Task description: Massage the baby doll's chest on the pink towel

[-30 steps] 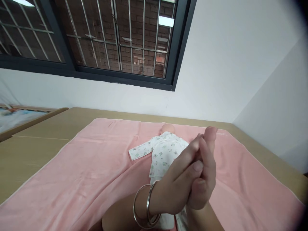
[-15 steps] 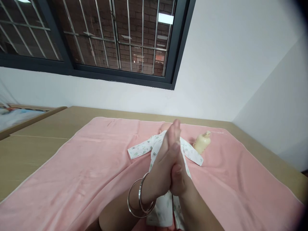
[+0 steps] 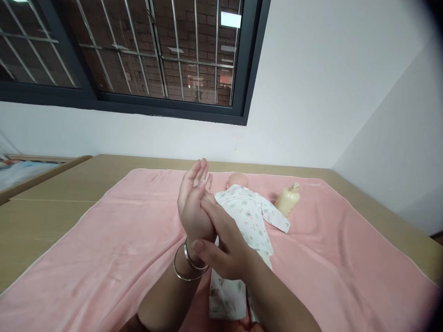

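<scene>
My left hand is raised with its fingers stretched upward, holding nothing; two silver bangles hang at its wrist. Across its heel and side lies my right hand, wrapped round it, with the thumb over the left wrist. Part of the right fingers is hidden behind the left hand. Beyond both hands a baby doll in a white patterned outfit lies on a pink blanket. My hands and forearms cover one doll sleeve and part of its legs. A cream pump bottle leans beside the doll's other sleeve.
The blanket covers much of a wooden tabletop, which meets a white wall at the back and right. Above is a dark-framed barred window. At the far left a wooden rail borders a bluish-white surface.
My palms were pressed together, pointing up. Both hands have shifted left, and the right hand has slid down round the left hand's heel and wrist, leaving more of the doll visible.
</scene>
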Available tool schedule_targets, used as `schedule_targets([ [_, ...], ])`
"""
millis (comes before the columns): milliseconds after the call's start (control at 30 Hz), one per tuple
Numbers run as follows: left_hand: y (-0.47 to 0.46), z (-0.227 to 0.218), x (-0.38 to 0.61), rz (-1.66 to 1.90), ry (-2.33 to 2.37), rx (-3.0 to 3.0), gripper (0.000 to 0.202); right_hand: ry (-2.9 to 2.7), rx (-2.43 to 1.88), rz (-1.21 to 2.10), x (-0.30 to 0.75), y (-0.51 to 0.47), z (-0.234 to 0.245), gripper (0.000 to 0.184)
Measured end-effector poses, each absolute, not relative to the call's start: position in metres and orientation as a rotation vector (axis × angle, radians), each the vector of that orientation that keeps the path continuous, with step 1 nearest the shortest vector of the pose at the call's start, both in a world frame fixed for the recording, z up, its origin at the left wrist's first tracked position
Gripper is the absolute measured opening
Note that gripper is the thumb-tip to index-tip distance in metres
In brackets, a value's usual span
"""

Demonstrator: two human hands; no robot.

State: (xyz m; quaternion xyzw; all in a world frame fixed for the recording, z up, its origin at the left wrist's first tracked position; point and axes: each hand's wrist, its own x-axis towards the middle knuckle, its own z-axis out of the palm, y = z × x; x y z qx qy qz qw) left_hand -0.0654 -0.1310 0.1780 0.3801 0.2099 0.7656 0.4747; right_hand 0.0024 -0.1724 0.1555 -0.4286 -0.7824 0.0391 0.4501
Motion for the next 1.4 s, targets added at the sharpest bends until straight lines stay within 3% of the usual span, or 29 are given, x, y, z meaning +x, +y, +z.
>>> schedule_targets([
  [267,-0.105,0.166,-0.077,1.942,0.512,1.006,0.036,-1.900,-0.700,0.431,-0.003,-0.165,0.148,0.063],
  [533,-0.076,0.149,-0.052,1.772,0.595,0.979,0.025,-1.590,-1.130,0.738,0.005,-0.171,0.159,0.013],
  [633,-0.071,0.143,-0.044,1.742,0.604,1.070,0.025,-1.497,-1.199,0.818,0.013,-0.171,0.163,0.007],
  [933,-0.076,0.140,-0.044,1.765,0.565,1.346,0.025,-1.411,-1.111,0.954,0.024,-0.177,0.171,0.009],
  [1100,-0.042,0.119,-0.035,1.634,0.714,1.266,0.030,-1.227,-0.955,0.988,0.043,-0.162,0.167,0.036],
  [1400,-0.013,0.072,-0.013,1.283,1.152,1.546,0.023,-1.274,-1.377,0.533,0.079,-0.169,0.172,0.045],
])
